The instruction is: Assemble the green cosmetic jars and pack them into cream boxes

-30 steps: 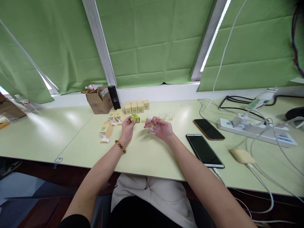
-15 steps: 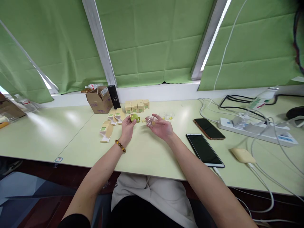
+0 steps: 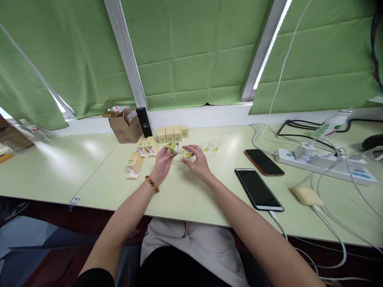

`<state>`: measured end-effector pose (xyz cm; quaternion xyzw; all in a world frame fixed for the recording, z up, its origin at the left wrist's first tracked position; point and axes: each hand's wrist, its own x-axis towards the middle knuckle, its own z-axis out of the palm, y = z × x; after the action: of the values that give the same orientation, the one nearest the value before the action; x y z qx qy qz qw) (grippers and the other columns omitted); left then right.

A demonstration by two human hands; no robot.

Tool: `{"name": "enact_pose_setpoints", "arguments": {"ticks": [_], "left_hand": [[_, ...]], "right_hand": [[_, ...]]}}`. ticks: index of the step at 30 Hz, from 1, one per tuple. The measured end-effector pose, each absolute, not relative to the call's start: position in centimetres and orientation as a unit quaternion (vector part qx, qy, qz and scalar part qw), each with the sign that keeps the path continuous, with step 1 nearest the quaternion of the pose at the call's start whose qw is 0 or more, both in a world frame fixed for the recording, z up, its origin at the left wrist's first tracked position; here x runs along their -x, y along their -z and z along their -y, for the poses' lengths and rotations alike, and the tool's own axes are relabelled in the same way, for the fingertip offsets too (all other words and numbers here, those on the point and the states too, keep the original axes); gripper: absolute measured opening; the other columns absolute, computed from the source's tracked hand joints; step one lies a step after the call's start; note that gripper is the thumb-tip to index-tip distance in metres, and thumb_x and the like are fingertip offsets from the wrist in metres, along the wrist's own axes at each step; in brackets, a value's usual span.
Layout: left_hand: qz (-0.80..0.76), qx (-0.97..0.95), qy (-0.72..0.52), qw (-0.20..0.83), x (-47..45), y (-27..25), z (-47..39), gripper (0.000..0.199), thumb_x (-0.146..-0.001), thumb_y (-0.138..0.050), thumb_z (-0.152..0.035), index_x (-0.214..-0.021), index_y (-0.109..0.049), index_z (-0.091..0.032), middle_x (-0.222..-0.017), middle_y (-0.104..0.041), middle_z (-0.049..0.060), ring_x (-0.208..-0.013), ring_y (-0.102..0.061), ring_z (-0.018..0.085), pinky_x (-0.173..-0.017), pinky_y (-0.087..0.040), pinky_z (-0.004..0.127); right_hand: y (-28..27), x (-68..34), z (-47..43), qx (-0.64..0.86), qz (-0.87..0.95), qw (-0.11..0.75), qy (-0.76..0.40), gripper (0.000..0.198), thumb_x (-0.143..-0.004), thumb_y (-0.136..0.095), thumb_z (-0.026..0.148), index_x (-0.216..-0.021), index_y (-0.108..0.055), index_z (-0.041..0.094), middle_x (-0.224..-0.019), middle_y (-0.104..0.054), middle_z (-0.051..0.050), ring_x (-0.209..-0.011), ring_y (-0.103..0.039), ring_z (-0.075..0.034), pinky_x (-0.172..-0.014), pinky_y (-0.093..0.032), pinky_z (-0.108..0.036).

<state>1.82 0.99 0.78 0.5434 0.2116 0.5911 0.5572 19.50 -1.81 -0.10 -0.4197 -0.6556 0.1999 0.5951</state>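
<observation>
Between the fingers of my left hand is a small round green-and-white item, too small to name. To its right, my right hand curves its thumb and fingers around a clear plastic case with something yellow inside. The two held things are close together, just above the table. Behind my right hand, a pair of clear round cups with yellow bits sits on the table. Left of my left hand stand opened cream boxes with green labels.
Several closed cream boxes line up at the back, near a black cylinder and a cardboard carton. On the right lie two phones, a power strip, cables, a yellowish charging case and a white bottle.
My right hand has turned from palm-up to gripping the clear case from the side. My left hand has shifted slightly right, and the green item has turned to show its white part.
</observation>
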Motion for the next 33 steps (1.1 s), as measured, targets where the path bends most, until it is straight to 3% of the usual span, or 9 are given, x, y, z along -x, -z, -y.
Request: {"name": "enact_pose_setpoints", "arguments": {"ticks": [7,12,17,23,33], "left_hand": [[-0.205,-0.575,-0.568,0.552,-2.1,-1.0,-0.8,0.049,-0.088,-0.075,-0.059,-0.120,-0.066,-0.023,-0.141,-0.068,0.014,-0.131,-0.065,0.029,-0.109,-0.051,0.047],[-0.205,-0.583,-0.552,0.559,-2.1,-0.9,-0.7,0.054,-0.087,-0.074,-0.062,-0.125,-0.065,-0.025,-0.142,-0.067,0.014,-0.127,-0.066,0.028,-0.104,-0.055,0.046],[-0.193,-0.577,-0.556,0.567,-2.2,-1.1,-0.3,0.052,-0.085,-0.079,-0.056,-0.124,-0.065,-0.023,-0.143,-0.066,0.014,-0.126,-0.066,0.029,-0.105,-0.055,0.047],[-0.198,-0.588,-0.561,0.549,-2.2,-1.5,-0.2,0.054,-0.086,-0.077,-0.058,-0.126,-0.065,-0.023,-0.147,-0.064,0.016,-0.128,-0.065,0.030,-0.105,-0.053,0.046],[-0.150,-0.556,-0.550,0.606,-2.2,-0.9,-0.3,0.053,-0.087,-0.081,-0.044,-0.131,-0.065,-0.019,-0.153,-0.060,0.017,-0.134,-0.062,0.030,-0.113,-0.048,0.046]], "right_hand": [[0.9,-18.4,1.8,0.409,0.649,0.596,-0.236,0.065,-0.077,-0.084,0.034,-0.138,-0.062,0.028,-0.124,-0.068,-0.009,-0.113,-0.066,-0.027,-0.086,-0.061,-0.043],[0.9,-17.9,1.9,0.395,0.632,0.619,-0.247,0.058,-0.076,-0.086,0.041,-0.128,-0.065,0.026,-0.123,-0.069,-0.010,-0.108,-0.067,-0.027,-0.081,-0.063,-0.040],[0.6,-17.8,2.1,0.385,0.630,0.631,-0.239,0.047,-0.078,-0.085,0.045,-0.118,-0.068,0.027,-0.119,-0.070,-0.008,-0.104,-0.068,-0.025,-0.087,-0.064,-0.042],[0.6,-17.8,2.3,0.397,0.626,0.628,-0.235,0.047,-0.078,-0.086,0.046,-0.115,-0.067,0.025,-0.115,-0.070,-0.008,-0.101,-0.068,-0.024,-0.084,-0.064,-0.041],[0.3,-17.7,2.4,0.398,0.619,0.642,-0.214,0.049,-0.076,-0.087,0.048,-0.113,-0.066,0.024,-0.112,-0.071,-0.008,-0.101,-0.068,-0.024,-0.078,-0.064,-0.039]]}}
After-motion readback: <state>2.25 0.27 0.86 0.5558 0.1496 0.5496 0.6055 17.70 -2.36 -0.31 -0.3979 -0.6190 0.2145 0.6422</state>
